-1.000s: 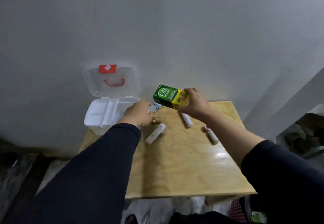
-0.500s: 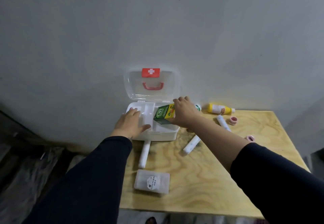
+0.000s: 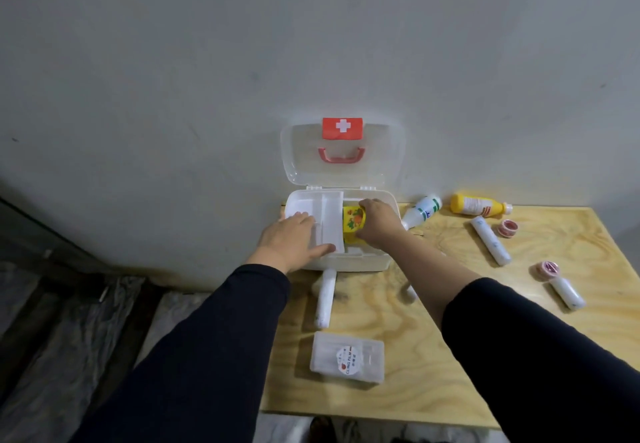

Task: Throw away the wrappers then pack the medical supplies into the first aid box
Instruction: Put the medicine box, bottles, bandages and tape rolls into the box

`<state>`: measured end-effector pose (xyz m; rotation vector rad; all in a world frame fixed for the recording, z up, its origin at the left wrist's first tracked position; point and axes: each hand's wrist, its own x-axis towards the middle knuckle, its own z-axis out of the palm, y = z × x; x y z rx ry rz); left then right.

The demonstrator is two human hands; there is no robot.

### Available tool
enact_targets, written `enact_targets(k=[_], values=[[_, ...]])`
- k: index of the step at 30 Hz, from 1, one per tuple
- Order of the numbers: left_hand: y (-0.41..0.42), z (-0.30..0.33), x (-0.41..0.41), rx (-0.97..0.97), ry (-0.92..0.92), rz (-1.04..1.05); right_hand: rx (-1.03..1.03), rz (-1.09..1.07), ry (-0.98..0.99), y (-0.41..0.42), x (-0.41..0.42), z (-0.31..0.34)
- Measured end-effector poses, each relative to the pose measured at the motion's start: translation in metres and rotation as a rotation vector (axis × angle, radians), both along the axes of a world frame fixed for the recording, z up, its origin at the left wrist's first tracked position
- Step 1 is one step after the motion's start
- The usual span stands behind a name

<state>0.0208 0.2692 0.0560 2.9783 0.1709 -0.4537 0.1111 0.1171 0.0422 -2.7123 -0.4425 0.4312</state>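
Note:
A white first aid box (image 3: pixel 377 259) stands open at the table's back left, its clear lid (image 3: pixel 388 162) leaning on the wall. My left hand (image 3: pixel 292 236) lies flat, fingers apart, on the white inner tray (image 3: pixel 331 214). My right hand (image 3: pixel 375 225) is inside the box's right half, gripping the green and yellow medicine carton (image 3: pixel 353 227), which sits down in the box beside the tray. Loose on the table are a white bottle (image 3: pixel 423 213), a yellow bottle (image 3: pixel 479 205), several white bandage rolls (image 3: pixel 491 246) and two pink tape rolls (image 3: pixel 548 268).
A clear plastic case with a round label (image 3: pixel 347 361) lies near the table's front left, and one bandage roll (image 3: pixel 326 298) lies just before the box. The wooden table (image 3: pixel 467 383) ends at the left beside dark plastic sheeting on the floor (image 3: pixel 65 325).
My right hand has carried the carton from above the table down into the box's right half. My left hand moved from the table onto the inner tray. The view has shifted left.

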Motion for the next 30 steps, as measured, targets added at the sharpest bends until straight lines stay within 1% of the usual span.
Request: enact_targets(k=[6,10,12,16,23,27,30], values=[[0.002,-0.004,-0.001,0.011,-0.022,-0.004,0.130,-0.156,0.085,0.013,-0.001,-0.019],[0.003,-0.006,-0.001,0.010,-0.043,-0.023,0.145,-0.164,0.105,0.015,0.001,-0.021],[0.003,-0.008,-0.002,0.019,-0.048,-0.038,0.142,-0.139,0.089,0.012,0.001,-0.018],[0.005,-0.012,-0.002,0.042,-0.083,-0.058,0.134,-0.052,-0.007,-0.001,-0.011,-0.006],[0.005,-0.016,-0.006,0.028,-0.108,-0.076,0.318,0.056,-0.206,-0.044,-0.071,0.003],[0.004,-0.016,-0.008,0.038,-0.107,-0.066,0.347,0.093,-0.182,-0.068,-0.113,-0.013],[0.003,-0.017,-0.009,0.040,-0.100,-0.051,0.277,0.130,-0.045,-0.080,-0.138,-0.032]])
